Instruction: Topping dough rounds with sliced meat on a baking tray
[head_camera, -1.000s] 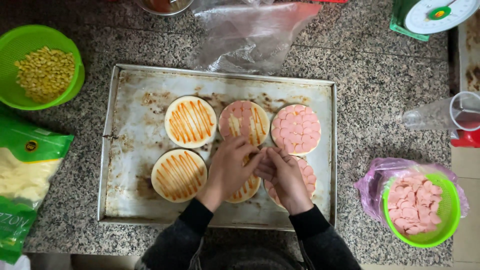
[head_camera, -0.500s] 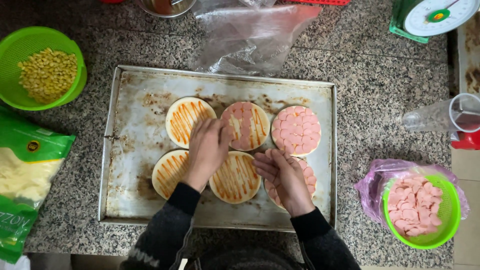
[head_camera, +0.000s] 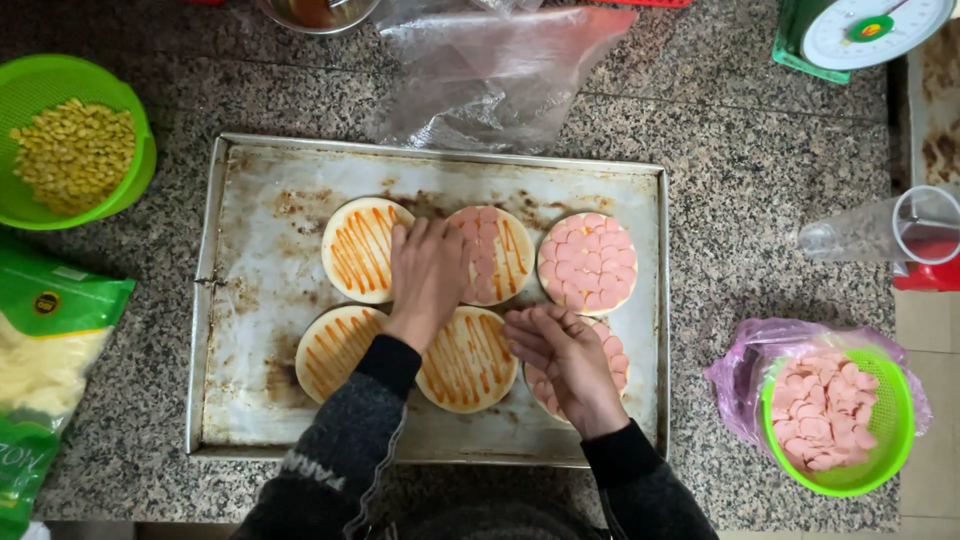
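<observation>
A worn metal baking tray (head_camera: 250, 300) holds several round dough bases. Some bases carry orange sauce stripes (head_camera: 360, 250), one at the back right is fully covered in pink sausage slices (head_camera: 588, 262). My left hand (head_camera: 428, 275) lies palm down, fingers together, on the left part of the back middle base (head_camera: 497, 252), which is partly covered with slices. My right hand (head_camera: 555, 355) hovers cupped, palm up, over the front right base (head_camera: 612, 352); a few pink slices seem to lie in it. The front middle base (head_camera: 468, 362) has sauce only.
A green basket of sausage slices (head_camera: 832, 420) stands at the right in a purple bag. At the left are a green bowl of corn kernels (head_camera: 70, 140) and a bag of shredded cheese (head_camera: 40, 360). A clear plastic bag (head_camera: 490, 70), a scale (head_camera: 860, 30) and a plastic cup (head_camera: 880, 232) lie behind.
My left hand has moved from beside my right hand up and left, uncovering the front middle base, and now rests on the back middle base. My right hand has stayed nearly still.
</observation>
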